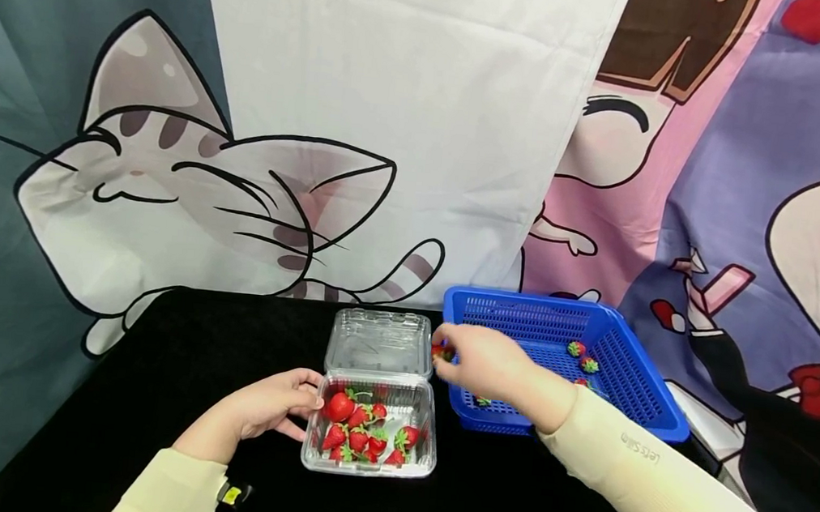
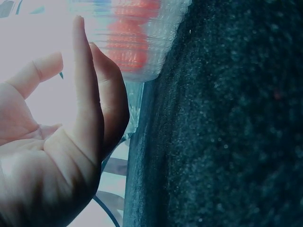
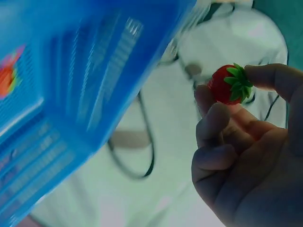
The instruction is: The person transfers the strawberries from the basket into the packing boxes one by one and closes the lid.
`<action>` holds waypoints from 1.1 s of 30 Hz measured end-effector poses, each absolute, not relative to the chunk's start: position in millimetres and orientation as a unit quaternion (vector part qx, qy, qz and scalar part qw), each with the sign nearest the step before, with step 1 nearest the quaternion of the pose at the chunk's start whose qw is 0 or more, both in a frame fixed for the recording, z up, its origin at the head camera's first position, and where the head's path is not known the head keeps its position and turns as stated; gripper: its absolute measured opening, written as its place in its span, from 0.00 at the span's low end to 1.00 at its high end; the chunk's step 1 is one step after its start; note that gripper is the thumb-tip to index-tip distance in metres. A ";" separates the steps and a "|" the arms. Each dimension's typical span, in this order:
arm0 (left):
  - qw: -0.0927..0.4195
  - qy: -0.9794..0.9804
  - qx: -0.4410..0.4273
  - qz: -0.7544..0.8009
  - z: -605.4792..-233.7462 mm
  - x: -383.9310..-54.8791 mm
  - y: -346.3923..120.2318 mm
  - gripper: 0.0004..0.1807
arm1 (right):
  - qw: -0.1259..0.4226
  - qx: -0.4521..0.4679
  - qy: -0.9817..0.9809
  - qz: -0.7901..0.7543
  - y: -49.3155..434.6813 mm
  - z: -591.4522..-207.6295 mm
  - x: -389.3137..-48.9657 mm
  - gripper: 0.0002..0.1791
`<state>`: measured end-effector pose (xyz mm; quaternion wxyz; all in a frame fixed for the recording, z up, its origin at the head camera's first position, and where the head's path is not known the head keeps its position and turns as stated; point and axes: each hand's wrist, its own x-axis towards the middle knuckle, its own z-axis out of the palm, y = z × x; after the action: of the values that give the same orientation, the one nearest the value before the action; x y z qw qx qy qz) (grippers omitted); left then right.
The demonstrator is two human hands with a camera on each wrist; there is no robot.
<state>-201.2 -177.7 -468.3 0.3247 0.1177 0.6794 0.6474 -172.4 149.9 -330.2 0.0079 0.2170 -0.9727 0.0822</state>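
A clear plastic clamshell box (image 1: 425, 452) stands with its lid (image 1: 379, 343) folded back, with several red strawberries (image 1: 357, 438) inside. My left hand (image 1: 268, 406) holds the box at its left rim; in the left wrist view, glare washes out part of that hand (image 2: 80, 118). Between thumb and fingertips, my right hand (image 1: 491, 365) pinches one strawberry (image 3: 229, 85) by its leafy end and its red side. That hand is raised between the lid and a blue plastic basket (image 1: 652, 375), its forearm crossing over the basket.
More strawberries lie in the basket, among them one near its far right wall (image 1: 576, 349). A black cloth (image 1: 227, 338) covers the table. Behind it hangs a printed curtain (image 1: 396, 84) with cartoon figures.
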 end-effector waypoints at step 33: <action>0.330 0.674 0.119 0.650 -467.2 -201.4 -178.6 0.26 | -0.054 0.286 -0.953 -0.088 79.4 -405.1 -159.8 0.12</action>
<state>-201.4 -178.6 -467.2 0.3305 0.1188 0.6738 0.6502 -159.8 79.4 -405.1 -0.0539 0.2860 -0.9527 -0.0879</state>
